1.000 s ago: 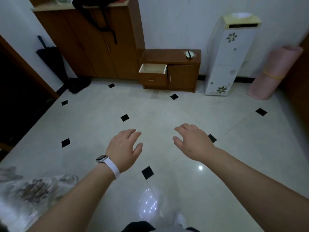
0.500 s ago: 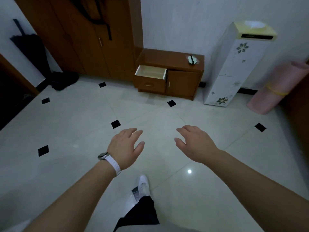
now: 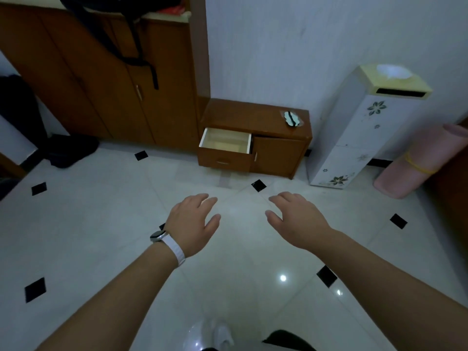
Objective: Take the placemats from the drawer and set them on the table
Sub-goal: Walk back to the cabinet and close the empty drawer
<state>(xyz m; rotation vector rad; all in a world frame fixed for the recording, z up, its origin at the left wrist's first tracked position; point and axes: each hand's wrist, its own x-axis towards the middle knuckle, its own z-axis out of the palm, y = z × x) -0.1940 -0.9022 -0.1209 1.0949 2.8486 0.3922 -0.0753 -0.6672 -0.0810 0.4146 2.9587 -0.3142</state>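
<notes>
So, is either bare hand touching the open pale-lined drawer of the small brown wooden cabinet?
Apart. The head view shows the left hand and right hand over white floor tiles, well short of the drawer.

Both bare forearms reach from the lower corners toward the middle of the frame. The left hand [image 3: 193,224], a white-strapped watch [image 3: 162,236] on its wrist, and the right hand [image 3: 297,219] hover palm-down, fingers loosely spread, holding nothing, apart from each other.
</notes>
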